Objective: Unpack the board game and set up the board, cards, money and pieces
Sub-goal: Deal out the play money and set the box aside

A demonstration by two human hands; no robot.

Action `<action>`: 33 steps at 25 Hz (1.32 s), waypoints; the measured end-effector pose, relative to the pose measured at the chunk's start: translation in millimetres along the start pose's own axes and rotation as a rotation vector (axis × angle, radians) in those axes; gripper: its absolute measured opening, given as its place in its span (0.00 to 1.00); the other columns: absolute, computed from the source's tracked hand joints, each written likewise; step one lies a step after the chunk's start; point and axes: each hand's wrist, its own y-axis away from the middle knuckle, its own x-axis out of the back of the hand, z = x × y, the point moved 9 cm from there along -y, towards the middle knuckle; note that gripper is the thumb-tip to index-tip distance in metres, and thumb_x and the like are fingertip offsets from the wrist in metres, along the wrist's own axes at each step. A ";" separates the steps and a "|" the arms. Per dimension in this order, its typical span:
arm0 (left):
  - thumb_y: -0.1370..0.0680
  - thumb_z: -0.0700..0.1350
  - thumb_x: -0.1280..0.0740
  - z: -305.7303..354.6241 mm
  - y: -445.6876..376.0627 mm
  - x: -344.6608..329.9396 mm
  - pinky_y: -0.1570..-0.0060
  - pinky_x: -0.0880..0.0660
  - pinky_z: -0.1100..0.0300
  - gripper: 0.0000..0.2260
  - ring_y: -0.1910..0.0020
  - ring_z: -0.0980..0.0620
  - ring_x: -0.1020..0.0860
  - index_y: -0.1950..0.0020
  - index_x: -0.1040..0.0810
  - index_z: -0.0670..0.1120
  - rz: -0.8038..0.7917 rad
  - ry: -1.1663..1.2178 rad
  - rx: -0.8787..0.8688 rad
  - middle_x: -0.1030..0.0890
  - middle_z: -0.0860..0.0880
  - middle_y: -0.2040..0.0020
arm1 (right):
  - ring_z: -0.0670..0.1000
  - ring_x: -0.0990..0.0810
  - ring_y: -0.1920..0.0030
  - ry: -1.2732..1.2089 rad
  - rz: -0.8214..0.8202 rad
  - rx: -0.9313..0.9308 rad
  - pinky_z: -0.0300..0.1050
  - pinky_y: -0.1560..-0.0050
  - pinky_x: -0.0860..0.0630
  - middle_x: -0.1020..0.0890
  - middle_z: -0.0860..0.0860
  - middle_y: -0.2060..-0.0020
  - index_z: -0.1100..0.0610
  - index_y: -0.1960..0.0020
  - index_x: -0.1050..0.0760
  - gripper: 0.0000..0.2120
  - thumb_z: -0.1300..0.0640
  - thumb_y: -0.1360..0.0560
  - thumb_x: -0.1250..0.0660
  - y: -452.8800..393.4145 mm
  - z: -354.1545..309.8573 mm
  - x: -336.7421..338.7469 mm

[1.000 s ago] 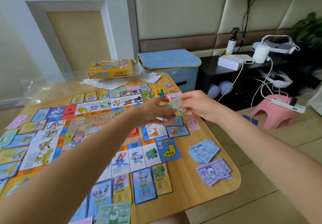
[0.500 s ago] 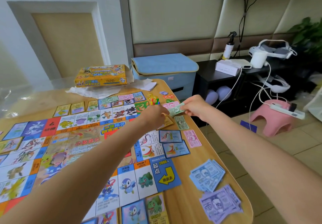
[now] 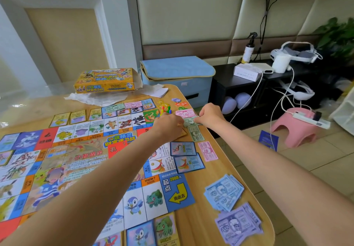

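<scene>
Wooden desk beside padded wall panels, carrying most of the game already. Board unfolded flat, under the left forearm; property cards ranged along its edges. Blue notes and purple notes stacked near the right forearm. Right hand pinching a green note, low over the desk beside a pink note. Left hand curled just beside it, grip impossible to tell. Coloured pawns clustered just beyond the left hand. Yellow game box far beyond both hands, contents hidden. Seemingly left: remaining money, placing pawns.
</scene>
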 end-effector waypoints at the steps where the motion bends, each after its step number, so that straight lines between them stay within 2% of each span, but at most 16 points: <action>1: 0.21 0.39 0.45 -2.5 1.6 3.4 0.31 0.39 0.47 0.18 0.30 0.45 0.37 0.32 0.29 0.48 0.029 0.029 0.006 0.29 0.46 0.32 | 0.50 0.32 0.71 -0.025 0.012 0.001 0.41 0.72 0.37 0.32 0.53 0.71 0.59 0.71 0.34 0.19 0.54 0.29 0.28 1.1 0.4 3.3; 4: 0.22 0.36 0.44 -5.2 14.3 17.0 0.34 0.35 0.48 0.18 0.33 0.46 0.32 0.34 0.26 0.47 0.107 0.156 0.001 0.26 0.47 0.34 | 0.52 0.26 0.67 -0.189 0.040 0.031 0.45 0.66 0.27 0.24 0.56 0.68 0.61 0.66 0.25 0.12 0.58 0.25 0.33 15.3 -0.3 22.0; 6: 0.23 0.34 0.44 -0.7 30.8 24.7 0.37 0.30 0.52 0.18 0.37 0.47 0.26 0.37 0.24 0.44 0.142 0.267 -0.026 0.23 0.47 0.37 | 0.51 0.25 0.66 -0.277 -0.008 0.108 0.40 0.68 0.27 0.20 0.57 0.64 0.60 0.63 0.22 0.09 0.62 0.24 0.36 34.3 -5.7 35.0; 8: 0.23 0.34 0.43 9.6 50.2 28.6 0.42 0.27 0.58 0.16 0.42 0.47 0.23 0.40 0.22 0.41 0.149 0.336 -0.066 0.20 0.45 0.42 | 0.51 0.24 0.65 -0.292 -0.130 0.201 0.36 0.70 0.28 0.19 0.56 0.63 0.58 0.60 0.22 0.06 0.62 0.25 0.35 58.4 -13.8 41.4; 10: 0.23 0.34 0.40 23.3 67.4 27.3 0.48 0.28 0.62 0.12 0.46 0.46 0.21 0.44 0.19 0.40 0.127 0.333 -0.128 0.18 0.43 0.45 | 0.48 0.23 0.65 -0.161 -0.317 0.261 0.35 0.69 0.27 0.19 0.52 0.65 0.59 0.58 0.21 0.04 0.58 0.26 0.31 82.8 -17.8 37.5; 12: 0.23 0.36 0.37 40.2 82.8 21.7 0.53 0.29 0.63 0.09 0.49 0.46 0.21 0.47 0.18 0.39 0.052 0.282 -0.186 0.18 0.42 0.47 | 0.46 0.22 0.63 0.105 -0.535 0.256 0.36 0.65 0.25 0.20 0.50 0.63 0.58 0.57 0.21 0.09 0.53 0.30 0.27 108.4 -10.2 24.8; 15: 0.26 0.44 0.30 62.7 104.3 6.4 0.55 0.27 0.63 0.10 0.54 0.53 0.22 0.48 0.18 0.40 -0.108 0.241 -0.207 0.17 0.46 0.49 | 0.45 0.22 0.59 0.265 -0.723 0.330 0.35 0.60 0.25 0.22 0.46 0.58 0.53 0.54 0.23 0.08 0.56 0.31 0.26 144.4 -8.8 17.1; 18: 0.28 0.52 0.28 79.3 120.7 -15.1 0.49 0.25 0.58 0.17 0.50 0.50 0.22 0.45 0.20 0.42 -0.216 0.136 -0.168 0.19 0.48 0.48 | 0.43 0.26 0.54 0.383 -0.741 0.502 0.36 0.53 0.27 0.27 0.38 0.53 0.51 0.43 0.25 0.17 0.58 0.31 0.26 173.8 -11.7 15.8; 19: 0.28 0.54 0.29 82.0 122.9 -21.6 0.48 0.25 0.57 0.19 0.49 0.49 0.22 0.44 0.20 0.41 -0.225 0.089 -0.151 0.19 0.47 0.48 | 0.45 0.27 0.51 0.448 -0.743 0.522 0.39 0.50 0.28 0.29 0.39 0.52 0.52 0.40 0.27 0.21 0.58 0.31 0.26 180.1 -7.5 12.0; 21: 0.28 0.55 0.30 86.3 123.2 -29.8 0.55 0.26 0.57 0.21 0.52 0.48 0.22 0.44 0.21 0.40 -0.209 0.026 -0.119 0.20 0.45 0.50 | 0.48 0.29 0.49 0.516 -0.724 0.547 0.43 0.47 0.28 0.30 0.44 0.49 0.53 0.39 0.29 0.24 0.59 0.33 0.25 188.1 0.5 3.0; 23: 0.27 0.54 0.30 87.4 121.9 -35.5 0.62 0.29 0.61 0.21 0.54 0.49 0.24 0.43 0.22 0.39 -0.198 0.062 -0.075 0.22 0.45 0.51 | 0.50 0.28 0.49 0.502 -0.667 0.589 0.46 0.47 0.27 0.30 0.47 0.50 0.55 0.41 0.30 0.25 0.61 0.34 0.25 190.0 1.9 -1.8; 24: 0.27 0.54 0.30 88.6 121.0 -37.8 0.62 0.29 0.61 0.21 0.52 0.48 0.24 0.42 0.23 0.39 -0.191 0.077 -0.061 0.22 0.45 0.50 | 0.51 0.28 0.49 0.494 -0.640 0.595 0.47 0.48 0.27 0.30 0.48 0.51 0.56 0.43 0.30 0.23 0.61 0.35 0.25 188.9 2.4 -1.2; 28: 0.27 0.51 0.29 98.5 119.9 -39.7 0.48 0.28 0.57 0.23 0.43 0.46 0.25 0.38 0.28 0.39 -0.140 0.010 -0.077 0.23 0.43 0.42 | 0.51 0.27 0.52 0.529 -0.643 0.508 0.42 0.57 0.30 0.28 0.48 0.56 0.54 0.50 0.33 0.20 0.59 0.34 0.25 184.1 7.6 -3.1; 33: 0.27 0.49 0.29 100.0 117.8 -46.4 0.53 0.30 0.59 0.22 0.44 0.45 0.24 0.38 0.27 0.39 -0.210 0.012 -0.067 0.23 0.43 0.42 | 0.50 0.26 0.57 0.568 -0.735 0.509 0.39 0.62 0.31 0.26 0.47 0.61 0.54 0.52 0.30 0.16 0.61 0.33 0.25 186.5 2.4 -12.0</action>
